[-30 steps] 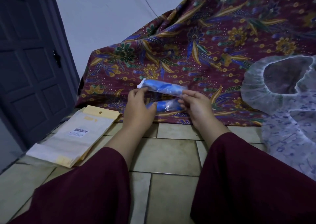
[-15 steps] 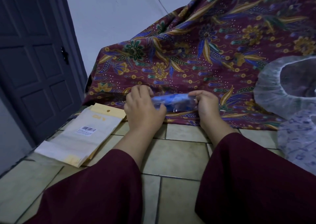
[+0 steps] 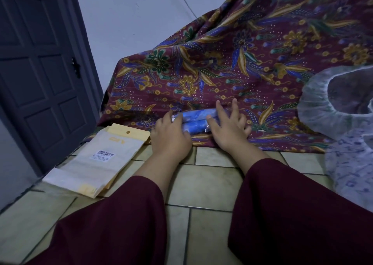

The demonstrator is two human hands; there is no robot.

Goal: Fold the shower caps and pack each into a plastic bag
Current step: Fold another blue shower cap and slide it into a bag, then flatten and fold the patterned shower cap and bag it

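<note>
Two packed shower caps, blue rolls in clear plastic bags (image 3: pixel 193 122), lie side by side on the patterned cloth (image 3: pixel 222 66). My left hand (image 3: pixel 171 137) rests on their left ends, and its fingertips are hidden. With fingers spread and straight, my right hand (image 3: pixel 228 128) presses on their right ends. An unfolded white shower cap (image 3: pixel 331 111) with a frilled rim lies on the cloth at the right. A stack of flat plastic bags (image 3: pixel 96 161) with yellow headers and a barcode label lies on the floor tiles at the left.
A dark panelled door (image 3: pixel 40 79) stands at the left beside a pale wall. The maroon cloth drapes over something bulky behind the packs. More white printed shower cap material (image 3: pixel 351 169) spreads over the tiles at the right. My dark red sleeves fill the foreground.
The upper pack, held in the air a second ago, has come down beside the other on the cloth. My right fingers have spread flat over the packs.
</note>
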